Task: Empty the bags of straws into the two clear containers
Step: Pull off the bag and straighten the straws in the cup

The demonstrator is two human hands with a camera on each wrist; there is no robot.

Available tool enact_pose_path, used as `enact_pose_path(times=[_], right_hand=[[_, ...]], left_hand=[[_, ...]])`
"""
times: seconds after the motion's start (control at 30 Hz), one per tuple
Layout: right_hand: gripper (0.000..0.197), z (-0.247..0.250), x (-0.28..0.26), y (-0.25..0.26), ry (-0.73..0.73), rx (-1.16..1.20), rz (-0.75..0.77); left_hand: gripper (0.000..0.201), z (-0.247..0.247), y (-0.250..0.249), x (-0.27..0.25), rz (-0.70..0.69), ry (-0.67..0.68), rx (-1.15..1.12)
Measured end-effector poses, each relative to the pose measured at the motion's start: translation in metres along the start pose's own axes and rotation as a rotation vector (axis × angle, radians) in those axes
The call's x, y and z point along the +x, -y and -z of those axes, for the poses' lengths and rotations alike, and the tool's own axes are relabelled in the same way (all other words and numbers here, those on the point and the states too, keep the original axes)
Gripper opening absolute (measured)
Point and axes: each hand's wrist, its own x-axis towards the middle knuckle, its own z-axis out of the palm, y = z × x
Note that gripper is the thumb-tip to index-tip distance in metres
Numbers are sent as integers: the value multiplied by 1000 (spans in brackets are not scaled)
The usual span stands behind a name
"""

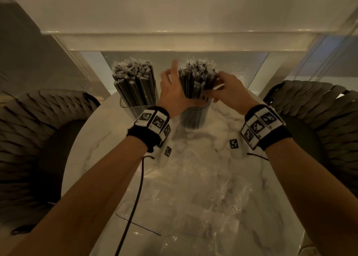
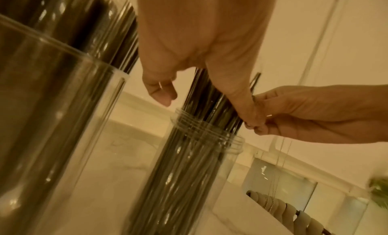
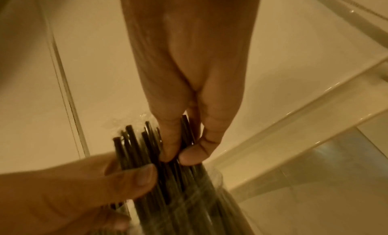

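Note:
Two clear containers stand at the far end of the table. The left container [image 1: 126, 105] [image 2: 52, 105] is packed with black wrapped straws [image 1: 135, 79]. The right container [image 1: 193, 119] [image 2: 201, 157] holds another upright bundle of black straws [image 1: 195, 79] [image 3: 134, 149]. My left hand [image 1: 170, 93] [image 2: 189, 47] wraps the bundle's left side, thumb [image 3: 144, 173] across the front. My right hand [image 1: 228, 89] [image 3: 189, 72] pinches a few straws on the right side, between thumb and finger, above the rim. The right hand [image 2: 315, 115] also shows in the left wrist view, touching my left fingertips.
Crumpled empty clear bags [image 1: 193, 197] lie on the marble table [image 1: 96, 139] in front of me. Woven chairs stand at the left [image 1: 29, 139] and right [image 1: 319, 104]. A black cable [image 1: 135, 197] hangs from my left wristband. A wall and ledge lie behind the containers.

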Motion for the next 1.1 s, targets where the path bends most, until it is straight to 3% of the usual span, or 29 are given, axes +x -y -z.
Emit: enact_pose_path(times=[0.07,0.1,0.23,0.3,0.4,0.6,0.73,0.87,1.0,1.1], right_hand=[[26,3,8,12,-11,-79,77],[24,6,12,18,-6,-42,110],[43,20,17,25,14,190,138],[55,23,15,17,47,187,66],[62,15,10,8,223,95,-10],[19,21,16,20,88,-90,124],[28,16,23,20,216,-277,73],[34,7,22,12,210,-286,60],[50,15,8,7,98,-94,36],[46,15,-10,1,-71,-8,75]], left_hand=[[135,-2,-1,8,16,124,-159],[133,-2,-3,10,30,144,-286],[120,2,-3,17,25,101,-504],[108,5,1,18,-1,57,-475],[83,9,5,21,-47,59,-402],[67,24,-7,35,-102,236,-357],[51,22,-12,38,-37,367,-230],[42,25,-8,42,-49,325,-126],[75,34,0,29,31,319,-280],[66,32,-3,3,78,82,-539]])
